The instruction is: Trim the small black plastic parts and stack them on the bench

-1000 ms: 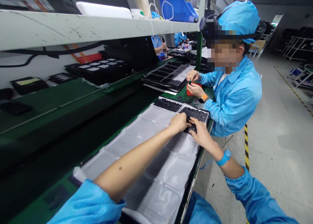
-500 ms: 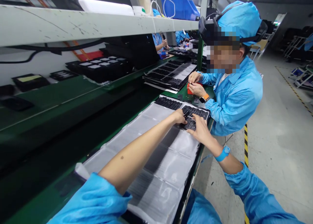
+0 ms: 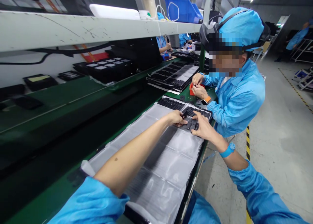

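Observation:
Both my arms reach far out over a long grey plastic tray [image 3: 168, 158] on the green bench. My left hand [image 3: 176, 117] rests at the tray's far end with its fingers curled in a pinch over small black parts [image 3: 190, 123]. My right hand [image 3: 203, 128] lies just right of it, fingers bent down onto the same black parts. What each hand grips is too small to make out. More rows of black parts [image 3: 171, 103] fill the far pockets of the tray.
A co-worker in a blue coat and cap [image 3: 236, 87] sits just beyond, hands on a red object [image 3: 195, 87]. Stacked black trays [image 3: 171, 75] lie past that. A grey shelf [image 3: 97, 26] runs overhead on the left with a blue bin [image 3: 182, 9]. The floor aisle [image 3: 281, 126] is at right.
My two hands have stayed on the black parts at the tray's far end, shifting only slightly. The view has drifted a little right and down.

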The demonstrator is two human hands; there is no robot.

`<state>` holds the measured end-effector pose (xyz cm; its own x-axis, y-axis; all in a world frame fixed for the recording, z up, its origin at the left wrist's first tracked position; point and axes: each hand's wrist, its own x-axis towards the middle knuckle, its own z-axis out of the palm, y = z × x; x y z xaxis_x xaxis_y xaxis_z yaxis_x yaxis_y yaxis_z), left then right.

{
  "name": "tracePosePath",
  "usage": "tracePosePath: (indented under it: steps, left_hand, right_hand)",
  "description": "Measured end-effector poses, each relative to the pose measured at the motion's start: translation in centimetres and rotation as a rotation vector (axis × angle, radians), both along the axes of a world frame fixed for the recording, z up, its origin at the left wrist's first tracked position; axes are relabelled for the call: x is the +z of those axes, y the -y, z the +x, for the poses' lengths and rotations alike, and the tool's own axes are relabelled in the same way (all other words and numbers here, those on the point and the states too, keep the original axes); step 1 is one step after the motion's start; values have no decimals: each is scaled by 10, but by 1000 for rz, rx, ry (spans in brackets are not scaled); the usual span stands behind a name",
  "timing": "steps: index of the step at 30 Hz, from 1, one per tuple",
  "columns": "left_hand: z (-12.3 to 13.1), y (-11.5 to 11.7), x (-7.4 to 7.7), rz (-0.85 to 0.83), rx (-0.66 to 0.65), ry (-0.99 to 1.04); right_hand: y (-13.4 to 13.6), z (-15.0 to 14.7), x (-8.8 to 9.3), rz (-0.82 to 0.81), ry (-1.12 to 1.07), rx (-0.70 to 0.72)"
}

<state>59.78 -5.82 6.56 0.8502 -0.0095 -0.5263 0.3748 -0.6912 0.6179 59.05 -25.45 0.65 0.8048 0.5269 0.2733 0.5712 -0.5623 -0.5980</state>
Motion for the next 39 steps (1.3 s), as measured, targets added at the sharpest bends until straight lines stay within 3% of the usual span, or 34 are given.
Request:
tracePosePath:
  steps: [8, 21, 28, 33, 39]
  left_hand:
    - [0, 18, -11, 101, -83, 28]
    - [-4, 30, 6, 447, -214, 244]
    - [-29, 36, 6, 617, -206, 359]
    - [-44, 48, 3, 658, -244, 372]
    - [-39, 45, 1, 653, -256, 362]
  right_hand:
    - [10, 4, -9, 6, -58, 52]
    - [17, 4, -17, 48, -54, 51]
    - [14, 1, -15, 28, -41, 40]
    - [13, -1, -14, 14, -25, 25]
    - [13, -2, -14, -2, -23, 1]
